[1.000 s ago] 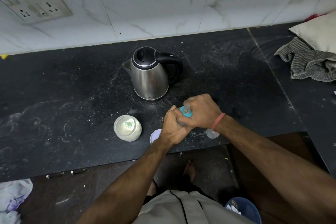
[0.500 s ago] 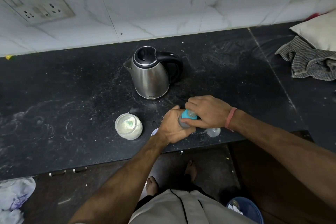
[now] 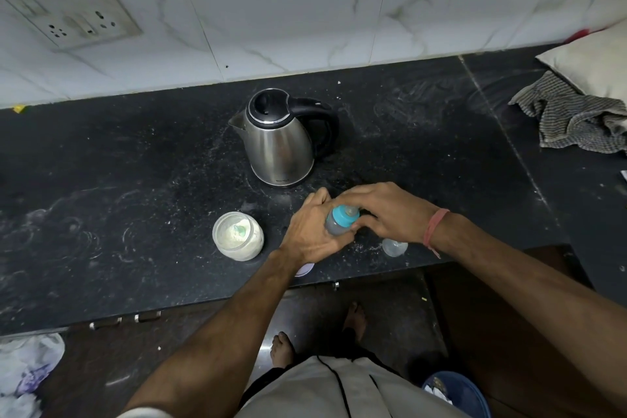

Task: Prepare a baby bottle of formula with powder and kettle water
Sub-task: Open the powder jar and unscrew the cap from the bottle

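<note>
A small baby bottle [image 3: 336, 226] with a blue collar and clear teat stands tilted on the black counter [image 3: 135, 214] in front of the steel kettle [image 3: 280, 142]. My left hand [image 3: 310, 231] grips the bottle's body. My right hand [image 3: 386, 212] pinches the blue collar at the top with thumb and fingers. An open jar of white formula powder [image 3: 238, 236] with a green scoop inside stands to the left. The clear bottle cap [image 3: 394, 247] lies under my right wrist.
A pale lid [image 3: 304, 270] peeks out under my left forearm near the counter's front edge. A striped cloth [image 3: 573, 115] and a cushion [image 3: 597, 61] lie at the right. A wall socket [image 3: 68, 3] is at the upper left. A blue bucket [image 3: 458, 394] stands on the floor.
Both hands stay on the bottle. My right hand has turned around the blue collar and its wrist has swung right, uncovering more of the teat and collar. The view has shifted slightly.
</note>
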